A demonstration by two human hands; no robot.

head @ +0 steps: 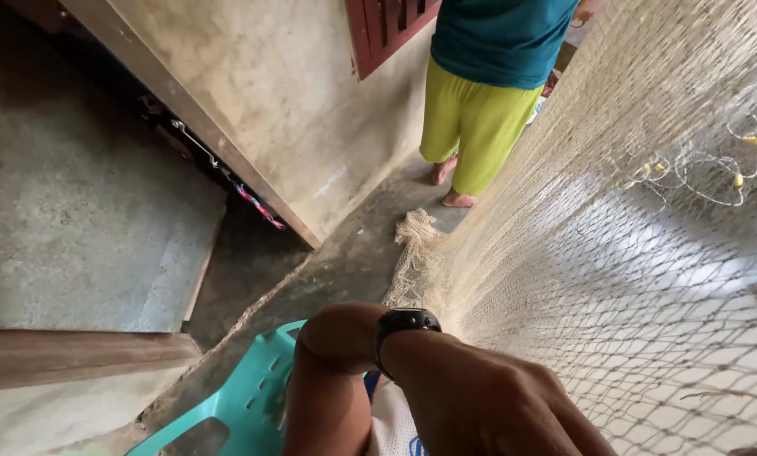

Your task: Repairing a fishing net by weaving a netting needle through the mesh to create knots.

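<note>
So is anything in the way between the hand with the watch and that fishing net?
Nothing visible. The hand bends down at the wrist right beside the net, with no object between them. Its fingers are hidden, so contact cannot be told. The turquoise chair sits below the hand, and another person stands at the net's far end.

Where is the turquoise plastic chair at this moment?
In the head view, the turquoise plastic chair is at the bottom centre-left, on the concrete floor, just left of the person's forearm and below the black wristwatch.

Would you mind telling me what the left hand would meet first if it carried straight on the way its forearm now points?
Probably the cream fishing net. The left hand sits at the bottom edge, its fingers out of view, so its exact heading is unclear.
</note>
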